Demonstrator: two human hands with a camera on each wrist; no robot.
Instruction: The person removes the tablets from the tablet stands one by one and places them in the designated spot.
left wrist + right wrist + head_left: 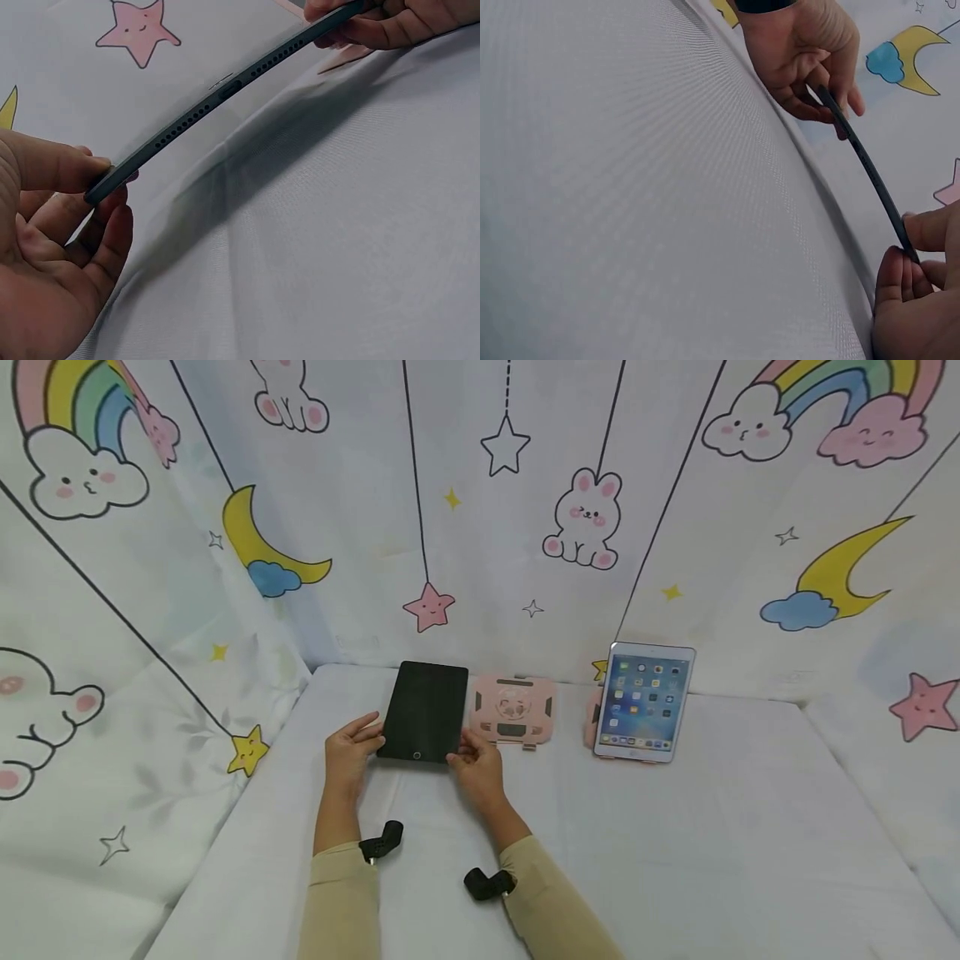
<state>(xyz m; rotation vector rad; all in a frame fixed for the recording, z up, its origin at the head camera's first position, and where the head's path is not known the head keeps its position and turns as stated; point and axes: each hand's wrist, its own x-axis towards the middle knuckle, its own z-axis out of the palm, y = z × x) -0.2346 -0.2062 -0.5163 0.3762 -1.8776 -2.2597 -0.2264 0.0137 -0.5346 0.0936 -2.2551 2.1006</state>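
A dark tablet (424,710) with a black screen and a round home button is held between both hands. My left hand (351,750) pinches its lower left edge, thumb on top and fingers underneath. On the opposite side my right hand (480,768) grips the lower right corner. Seen edge-on in the left wrist view, the tablet (229,90) shows its port and rows of speaker holes, raised over the cloth with a shadow below. Just right of it lies a pink tablet case (513,710) with dark corner brackets.
Farther right a white tablet (647,700) with a lit screen of app icons lies over another pink case (591,718), mostly hidden. White cloth (675,843) covers the table. A cartoon-printed curtain (360,527) rises behind the table and along its sides.
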